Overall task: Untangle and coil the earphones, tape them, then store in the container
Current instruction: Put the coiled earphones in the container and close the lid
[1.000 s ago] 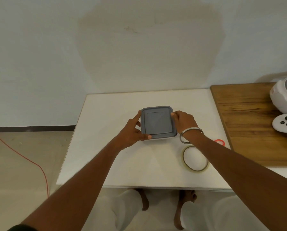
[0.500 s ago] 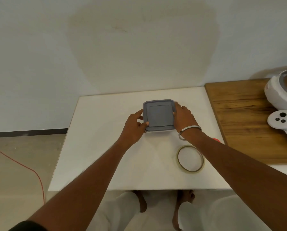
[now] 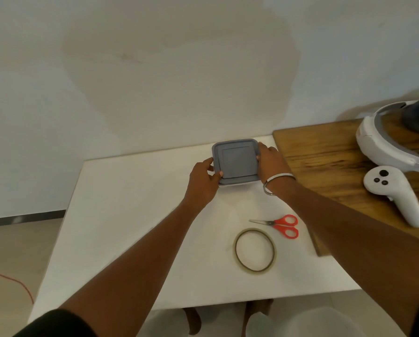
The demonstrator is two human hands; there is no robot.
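A square container with a grey lid stands near the far edge of the white table, lid on. My left hand grips its left side, thumb on the lid's near-left corner. My right hand holds its right side, fingers curled over the edge. A roll of clear tape lies flat closer to me on the table. The earphones are not visible.
Red-handled scissors lie just beyond the tape roll. To the right, a wooden board carries a white headset and a white controller. A wall rises directly behind the table. A red cable runs on the floor at left.
Both hands have slid the closed container away from me toward the table's far edge. The scissors, earlier hidden by my right forearm, now show.
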